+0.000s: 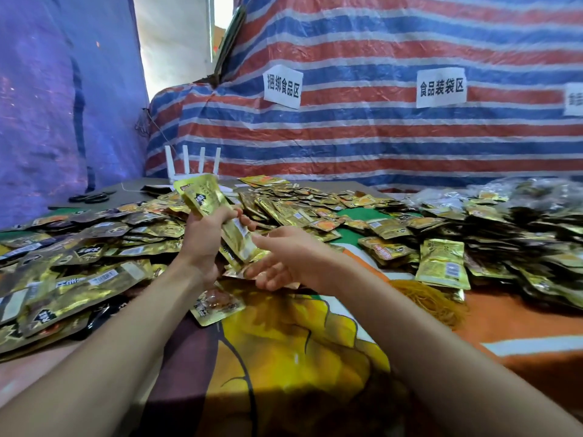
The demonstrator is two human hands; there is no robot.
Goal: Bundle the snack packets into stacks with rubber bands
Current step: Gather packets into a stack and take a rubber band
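My left hand grips a stack of gold snack packets around its middle, held tilted above the table. My right hand is at the stack's lower end, thumb on top and fingers spread beneath it, pinching the bottom of the packets. A single gold packet lies flat on the cloth just below my hands. A heap of yellow rubber bands lies on the cloth to the right of my right forearm. Loose gold packets cover the table behind and beside my hands.
A bundled stack of packets sits to the right. Black scissors and a white router stand at the back left. A striped tarp with paper signs walls the back. The colourful cloth lies nearest me.
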